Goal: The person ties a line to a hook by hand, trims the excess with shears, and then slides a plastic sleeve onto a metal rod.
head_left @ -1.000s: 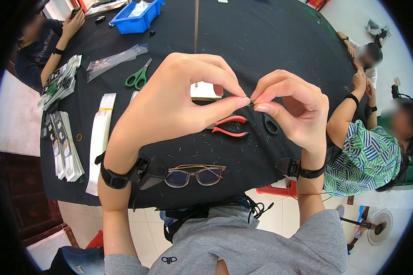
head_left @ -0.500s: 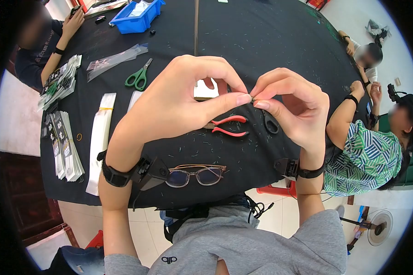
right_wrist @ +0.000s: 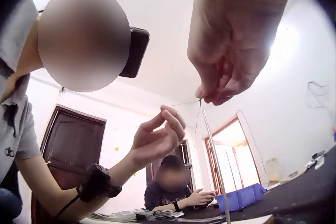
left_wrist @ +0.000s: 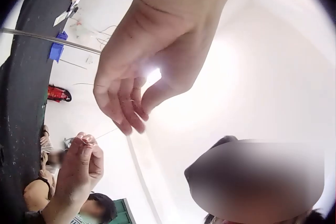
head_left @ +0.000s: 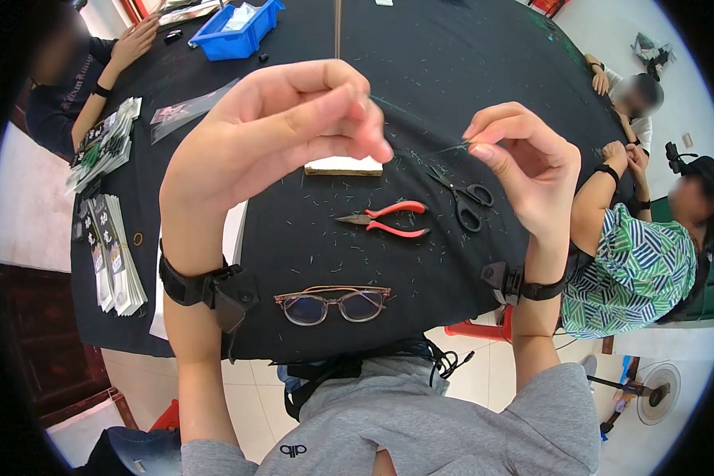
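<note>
My right hand [head_left: 527,163] pinches a fine dark green thread [head_left: 451,149] between thumb and index finger. In the right wrist view a strand [right_wrist: 184,103] stretches from those fingertips towards the left hand, and another hangs below them. My left hand [head_left: 270,135] is raised across from it, fingers bent, thumb tip against the index finger where the strand arrives. Under the hands lie red-handled pliers [head_left: 389,219] and black scissors [head_left: 464,198]. A white-topped block [head_left: 343,167] with a thin upright rod [head_left: 339,32] stands just beyond.
Eyeglasses [head_left: 333,305] lie at the near edge of the black-covered table. Packets [head_left: 115,254] are stacked on the left, a plastic bag [head_left: 186,111] beyond them. A blue bin [head_left: 236,30] sits at the far side. Green thread snippets dot the cloth. Other people sit left and right.
The fingertips of both hands were together; now they are apart. My left hand has moved left and up, my right hand slightly right and up, uncovering the pliers and scissors.
</note>
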